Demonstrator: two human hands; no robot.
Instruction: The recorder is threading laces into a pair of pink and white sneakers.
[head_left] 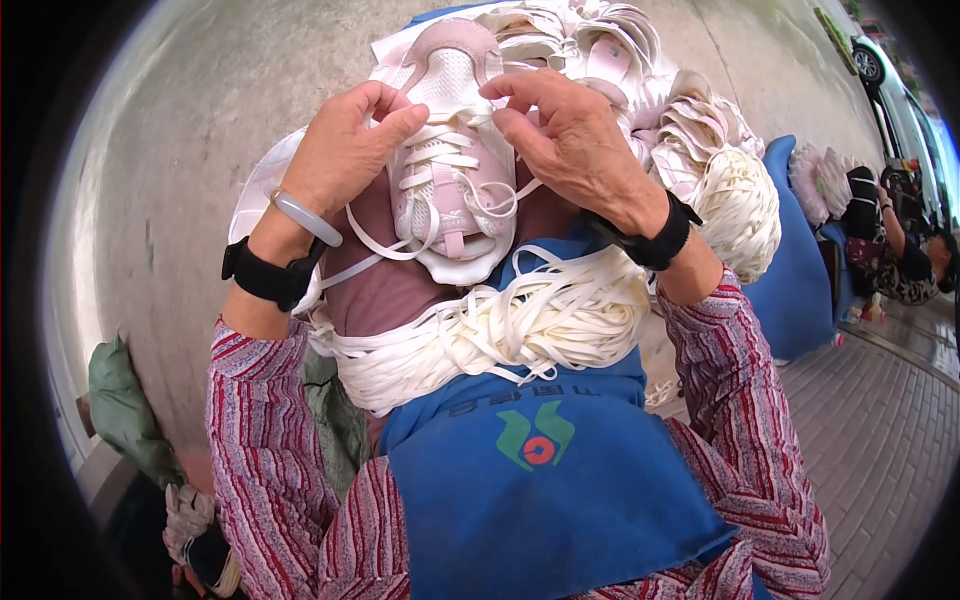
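Observation:
On my lap lies a pink and white shoe upper (447,60), its white shoelace (442,150) criss-crossed down the front, with loose loops hanging low on both sides. My left hand (350,145) is at its upper left edge, thumb and forefinger curled together in a pinch. At the opposite edge my right hand (580,140) pinches likewise. What sits between the fingertips of either hand is too small to tell. A thick bundle of white laces (500,320) lies across my thighs, over the blue apron (540,500).
Stacked shoe uppers (690,130) are piled beyond and right of my hands. A ball of white laces (740,215) hangs beside a blue chair-like form (790,270). A green sack (130,410) stands at left. Another person (905,250) sits far right, near a parked car (905,90).

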